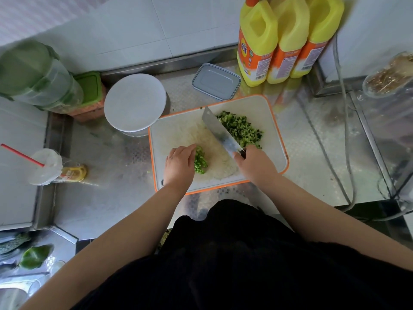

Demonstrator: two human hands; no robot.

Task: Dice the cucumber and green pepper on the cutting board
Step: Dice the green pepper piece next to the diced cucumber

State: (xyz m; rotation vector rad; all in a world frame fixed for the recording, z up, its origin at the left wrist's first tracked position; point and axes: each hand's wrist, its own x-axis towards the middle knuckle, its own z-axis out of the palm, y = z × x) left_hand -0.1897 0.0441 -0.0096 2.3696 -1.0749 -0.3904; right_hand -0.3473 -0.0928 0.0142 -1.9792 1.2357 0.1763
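While we look down from the head camera, we see a white cutting board (pixel 274 121) with an orange rim lying on a steel counter (pixel 107 198); on its far right part lies a heap of diced cucumber (pixel 242 128), dark green skin mixed with pale flesh; near the left front of the board lies a smaller, brighter heap of diced green pepper (pixel 200 161). The left hand (pixel 178 163) rests on the board just beside the pepper, its fingers curved down over the left edge of the heap and touching it; the right hand (pixel 254 162) has its fingers clenched round the handle of a cleaver (pixel 220 130), whose broad blade stands slanted between the two heaps, its right face against the cucumber.

Behind the board stand three yellow bottles (pixel 283 41) with orange labels; the labels carry Chinese characters and barcodes, but we cannot read the writing. Beside them lies a grey rectangular lid (pixel 215 81); to the left of the board stands a round white container (pixel 135 104), and further left green-lidded boxes (pixel 44 77). At the left edge a plastic cup (pixel 48 166) with a red straw holds lemon slices; at the lower left corner lies a whole green pepper (pixel 33 256).
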